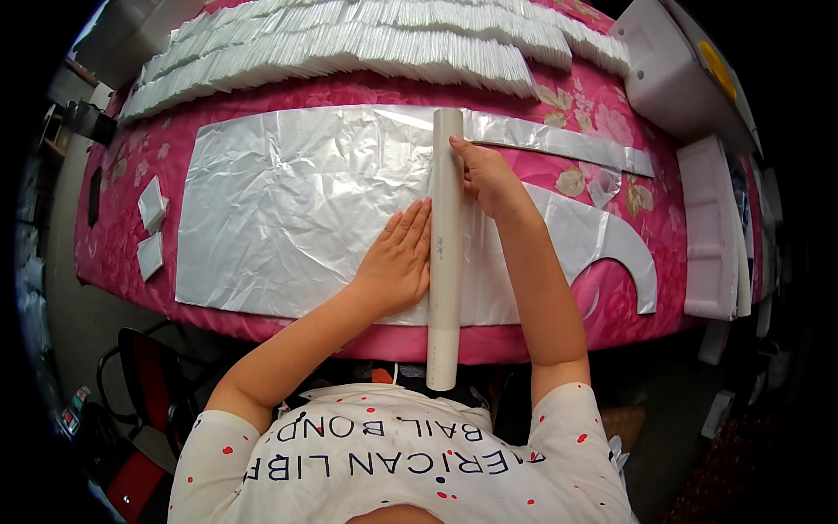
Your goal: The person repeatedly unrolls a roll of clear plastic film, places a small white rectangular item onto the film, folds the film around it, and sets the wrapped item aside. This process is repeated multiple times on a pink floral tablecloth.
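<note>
A long white plastic pipe (445,262) lies across a stack of thin silvery plastic sheets (288,210) on a table with a pink flowered cloth (131,227). My left hand (397,262) rests flat on the sheets, fingers together, its fingertips against the pipe's left side. My right hand (484,179) sits on the pipe's far part, thumb and fingers wrapped on it from the right. The sheet's right end (628,262) has a curved cut-out handle shape.
Rows of folded white packets (349,44) are fanned out along the far side. Two small folded packets (153,227) lie at the left. White foam blocks (711,227) stand at the right. A dark chair (148,375) stands below left.
</note>
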The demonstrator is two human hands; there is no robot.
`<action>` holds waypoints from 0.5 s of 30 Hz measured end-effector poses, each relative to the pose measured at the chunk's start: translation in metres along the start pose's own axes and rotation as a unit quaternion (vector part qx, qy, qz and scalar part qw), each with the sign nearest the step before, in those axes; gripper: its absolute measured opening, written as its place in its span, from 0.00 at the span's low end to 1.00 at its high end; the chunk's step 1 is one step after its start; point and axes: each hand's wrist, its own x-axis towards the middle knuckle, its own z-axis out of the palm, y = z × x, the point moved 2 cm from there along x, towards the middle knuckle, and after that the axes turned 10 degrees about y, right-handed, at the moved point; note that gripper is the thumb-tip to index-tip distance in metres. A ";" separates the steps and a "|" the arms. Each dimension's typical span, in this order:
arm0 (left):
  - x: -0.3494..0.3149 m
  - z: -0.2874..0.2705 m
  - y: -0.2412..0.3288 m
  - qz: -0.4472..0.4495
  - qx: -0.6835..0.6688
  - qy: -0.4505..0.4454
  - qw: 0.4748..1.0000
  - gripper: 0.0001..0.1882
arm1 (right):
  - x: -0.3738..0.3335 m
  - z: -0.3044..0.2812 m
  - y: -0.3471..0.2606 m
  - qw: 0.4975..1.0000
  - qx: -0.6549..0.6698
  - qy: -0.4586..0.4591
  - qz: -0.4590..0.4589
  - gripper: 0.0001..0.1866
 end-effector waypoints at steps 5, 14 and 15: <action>0.001 0.000 0.002 0.007 -0.004 0.000 1.000 0.33 | 0.059 -0.026 0.002 0.878 0.472 0.071 -0.028 0.09; -0.004 -0.003 0.001 -0.013 -0.018 0.010 1.000 0.33 | 0.011 -0.133 -0.088 0.855 0.434 0.096 -0.267 0.16; -0.004 -0.003 0.001 -0.013 -0.020 0.009 1.000 0.33 | -0.005 -0.106 -0.096 0.874 0.384 0.068 -0.289 0.16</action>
